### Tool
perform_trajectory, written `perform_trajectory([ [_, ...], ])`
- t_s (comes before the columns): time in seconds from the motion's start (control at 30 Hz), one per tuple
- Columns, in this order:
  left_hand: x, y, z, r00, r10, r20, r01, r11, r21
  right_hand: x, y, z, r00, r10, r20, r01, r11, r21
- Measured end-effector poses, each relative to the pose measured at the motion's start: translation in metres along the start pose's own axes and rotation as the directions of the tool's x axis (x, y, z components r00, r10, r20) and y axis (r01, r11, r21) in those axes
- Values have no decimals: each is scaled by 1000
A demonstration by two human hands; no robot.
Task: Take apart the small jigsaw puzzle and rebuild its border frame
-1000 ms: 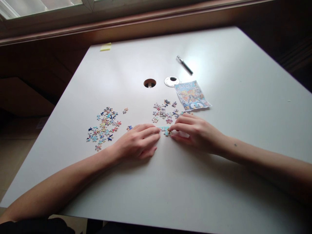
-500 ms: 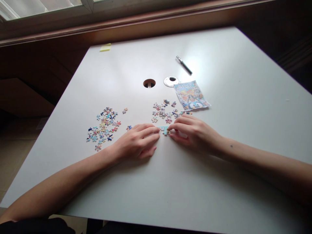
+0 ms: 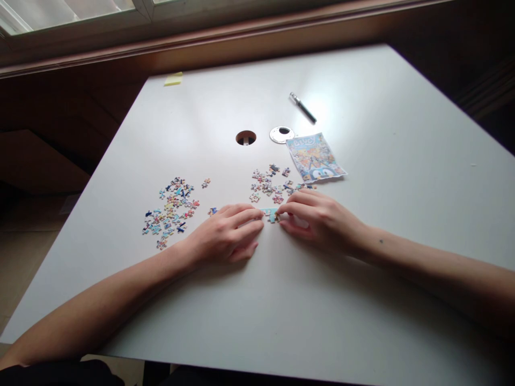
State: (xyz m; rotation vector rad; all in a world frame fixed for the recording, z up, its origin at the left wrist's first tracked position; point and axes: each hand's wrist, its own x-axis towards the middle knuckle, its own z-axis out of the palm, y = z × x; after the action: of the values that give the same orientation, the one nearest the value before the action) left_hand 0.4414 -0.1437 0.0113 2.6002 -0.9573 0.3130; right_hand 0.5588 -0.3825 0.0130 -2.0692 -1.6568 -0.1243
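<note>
Both hands rest on the bench, left hand and right hand pinching small joined pieces between their fingertips: light, thin card, probably bendable, best gripped by the edges.

This looks like an office or study room. The plain white worktop has a round cable hole cut through it, with the loose grommet cover just right of the hole. Beyond the hole are a pen, a yellow sticky note and a window sill.
</note>
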Motion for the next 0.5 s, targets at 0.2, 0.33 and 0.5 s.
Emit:
perform_trajectory([
  [0.2, 1, 1, -1, 1000, 8, -1, -8, 1000, 11, -1, 2, -1, 1000, -7, -3, 7, 1000, -3],
  [0.33, 1, -1, 0, 1000, 24, 9, -25, 999, 40, -1, 6, -2, 997, -76, -3, 76, 997, -29],
  [0.5, -1, -3, 1, 995, 6, 104, -15, 996, 90, -2, 6, 0, 994, -111, -17, 110, 992, -70],
])
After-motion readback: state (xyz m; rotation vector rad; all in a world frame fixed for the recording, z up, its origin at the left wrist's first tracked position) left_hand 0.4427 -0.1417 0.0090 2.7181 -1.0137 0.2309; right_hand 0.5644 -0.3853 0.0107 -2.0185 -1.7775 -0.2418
